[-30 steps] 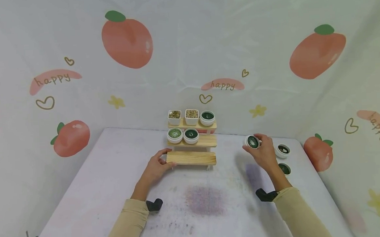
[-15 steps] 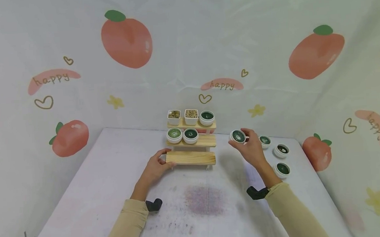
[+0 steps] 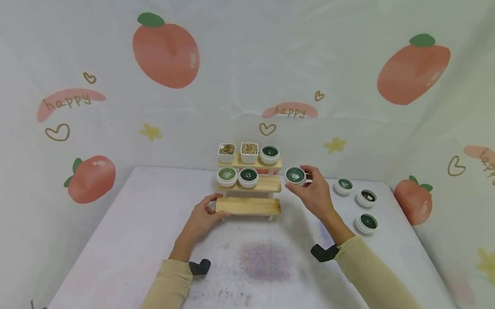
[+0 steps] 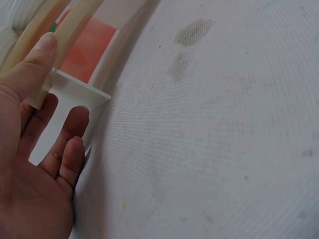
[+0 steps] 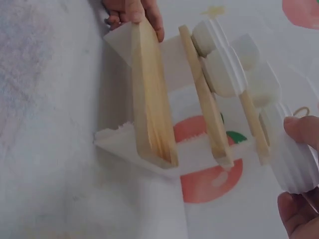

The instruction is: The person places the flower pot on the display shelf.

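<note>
The white table [image 3: 109, 257] carries a three-tier wooden stand [image 3: 249, 185] near its back edge, in front of a peach-print backdrop [image 3: 164, 51].

Stand contents: the top tier holds two square white pots and one round pot; the middle tier holds two round pots [image 3: 238, 176], with free space at its right end; the bottom tier [image 3: 248, 205] holds nothing. By this count five pots are placed. Three round pots [image 3: 358, 199] wait on the table to the right of the stand, well apart from it, and a sixth pot is in transit. The loading appears a little past its midpoint.

The left hand [image 3: 202, 218] rests against the left end of the bottom tier, thumb on top of the board and fingers nearly straight beside it, steadying the stand. The right hand [image 3: 313, 193] pinches a round white pot [image 3: 295, 175] of dark green filling between thumb and fingertips, holding it in the air just beside the right end of the middle tier, not yet touching the board.

Compared with one second ago, the right hand and its pot have travelled leftward from the group of pots on the table to the stand's right edge; the left hand has kept its position.
</note>
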A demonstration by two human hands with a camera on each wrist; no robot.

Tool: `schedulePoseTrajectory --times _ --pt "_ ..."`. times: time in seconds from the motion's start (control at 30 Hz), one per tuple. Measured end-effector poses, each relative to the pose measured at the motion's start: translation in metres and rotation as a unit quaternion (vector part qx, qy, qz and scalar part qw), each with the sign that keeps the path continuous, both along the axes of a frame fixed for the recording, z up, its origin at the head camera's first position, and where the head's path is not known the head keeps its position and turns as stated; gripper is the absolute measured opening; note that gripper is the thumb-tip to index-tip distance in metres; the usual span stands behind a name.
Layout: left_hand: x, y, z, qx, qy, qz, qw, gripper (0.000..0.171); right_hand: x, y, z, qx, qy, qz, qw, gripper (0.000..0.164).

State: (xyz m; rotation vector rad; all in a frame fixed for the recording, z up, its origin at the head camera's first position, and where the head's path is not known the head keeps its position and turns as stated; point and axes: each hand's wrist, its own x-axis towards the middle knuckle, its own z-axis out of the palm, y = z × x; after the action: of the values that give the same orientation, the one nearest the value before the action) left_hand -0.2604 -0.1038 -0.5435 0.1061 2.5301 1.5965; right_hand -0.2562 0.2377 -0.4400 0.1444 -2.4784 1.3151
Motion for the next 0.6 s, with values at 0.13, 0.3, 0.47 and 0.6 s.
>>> schedulePoseTrajectory --times 0.13,0.3,0.47,0.6 --pt "0.0 -0.001 -0.001 0.003 0.001 0.002 1.0 0.066 -0.003 -0.01 -0.005 0.02 0.025 0.016 0.999 0.066" --pt "0.002 0.001 -0.001 0.006 0.0 0.005 1.0 0.066 -0.006 -0.019 -0.012 0.028 0.036 0.02 0.999 0.064" --pt "0.002 0.001 -0.001 0.003 -0.002 0.005 1.0 0.066 -0.009 -0.027 -0.018 -0.004 0.039 0.022 0.999 0.066" --pt "0.001 0.0 0.0 0.006 -0.003 0.005 1.0 0.066 -0.01 -0.034 -0.023 -0.038 0.03 0.031 0.998 0.067"
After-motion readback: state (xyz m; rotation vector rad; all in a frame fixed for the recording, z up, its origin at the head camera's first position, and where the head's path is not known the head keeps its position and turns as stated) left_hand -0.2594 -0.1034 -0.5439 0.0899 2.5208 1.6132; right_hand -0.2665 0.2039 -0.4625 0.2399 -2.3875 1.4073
